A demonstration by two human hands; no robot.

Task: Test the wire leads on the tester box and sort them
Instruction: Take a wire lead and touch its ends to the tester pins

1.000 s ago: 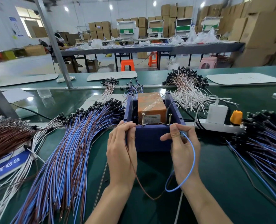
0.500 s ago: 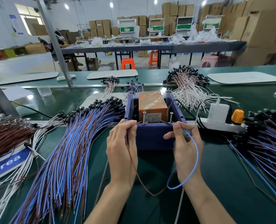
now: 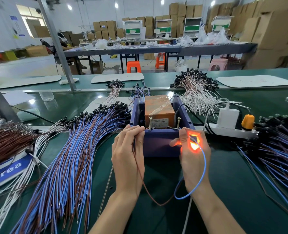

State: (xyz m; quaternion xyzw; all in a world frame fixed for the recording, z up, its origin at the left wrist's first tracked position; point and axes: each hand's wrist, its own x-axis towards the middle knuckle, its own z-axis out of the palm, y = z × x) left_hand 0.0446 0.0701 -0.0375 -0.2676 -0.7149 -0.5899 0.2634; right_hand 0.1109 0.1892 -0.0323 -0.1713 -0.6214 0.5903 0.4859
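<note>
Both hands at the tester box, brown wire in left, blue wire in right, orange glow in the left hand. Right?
No. The glow is in the right hand, not the left hand; the head view shows it. Rest holds: both at the tester box, brown wire left, blue wire right.

Orange-red glow [image 3: 193, 145] now lit inside right hand [image 3: 194, 154]; absent in both earlier pictures.

glossy green table [image 3: 241, 191], tape-wrapped tester box [image 3: 160, 142]
</note>
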